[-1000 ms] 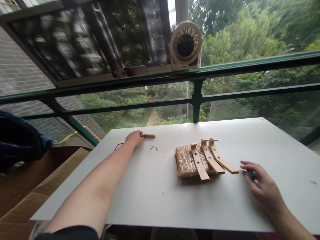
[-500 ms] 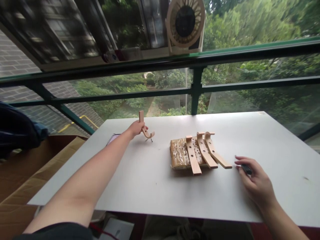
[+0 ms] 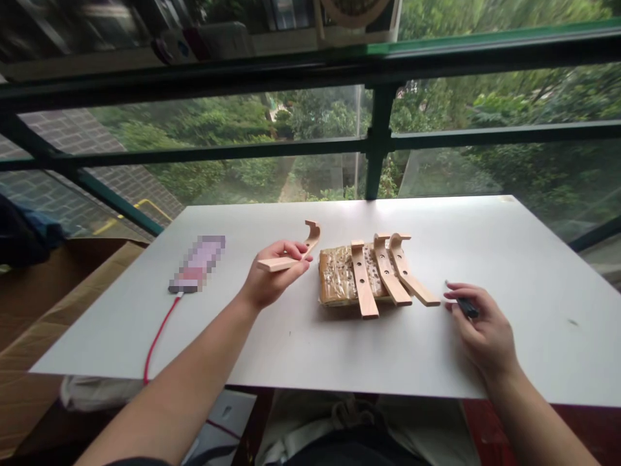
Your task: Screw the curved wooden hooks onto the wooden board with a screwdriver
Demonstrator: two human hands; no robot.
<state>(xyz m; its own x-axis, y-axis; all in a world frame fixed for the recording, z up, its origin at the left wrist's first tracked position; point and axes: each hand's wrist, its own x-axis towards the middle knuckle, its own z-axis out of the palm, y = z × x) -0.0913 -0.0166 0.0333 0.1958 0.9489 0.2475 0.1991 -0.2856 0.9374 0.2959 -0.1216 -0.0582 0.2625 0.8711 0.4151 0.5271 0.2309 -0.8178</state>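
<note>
- As I hold it just above the table [image 3: 291,349], the curved wooden piece [image 3: 312,238] sits in my left hand [image 3: 269,285], fingers closed over its straight stem and the hooked end poking out towards the window
- It hovers just left of the wrapped pack [image 3: 334,278], close beside it but not touching
- I judge it light and stiff: thin solid wood, rigid enough that a pinch will not bend it
- The sanded faces look smooth, so it could slide in a loose grip; the flat stem is the safest place to hold, thumb under and fingers on top, as I have it
- The hook looks like the weakest spot, so I would not lever on it
- Three matching pieces [image 3: 388,278] lie fanned across the pack, their long ends overhanging its near edge
- My right hand [image 3: 482,330] rests on the table well to the right, fingers curled around a small dark tool [image 3: 467,307]; I cannot tell what kind
- A phone [image 3: 198,262] with a red cable [image 3: 158,336] lies further left
</note>
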